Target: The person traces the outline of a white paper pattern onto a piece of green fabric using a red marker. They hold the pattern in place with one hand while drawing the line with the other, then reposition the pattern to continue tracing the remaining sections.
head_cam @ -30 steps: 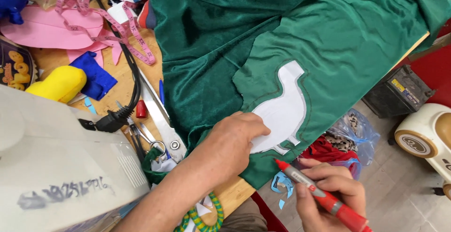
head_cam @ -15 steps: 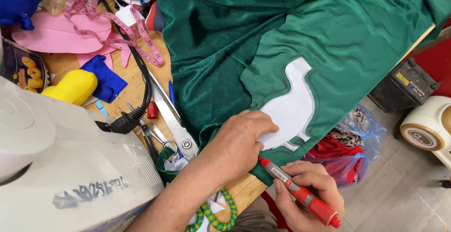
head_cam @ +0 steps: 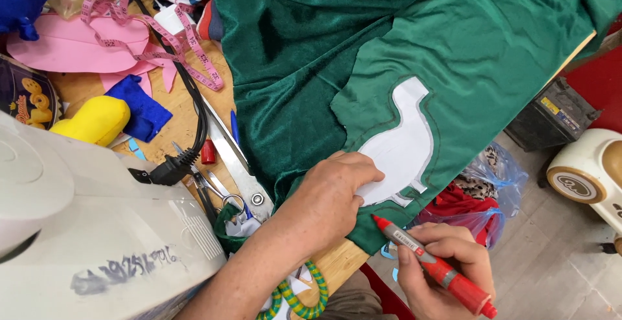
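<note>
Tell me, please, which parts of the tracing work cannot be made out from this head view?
- White paper template: its lower left end is hidden under the left hand.
- Red marker: its middle is covered by the right hand.
- Green fabric: cut off by the top edge.
- Scissors: handles lost in clutter.

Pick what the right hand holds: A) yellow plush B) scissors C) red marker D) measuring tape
C: the right hand grips a red marker with its tip by the edge of the green fabric, while the left hand presses the white paper template flat; the scissors lie untouched on the table.
</note>
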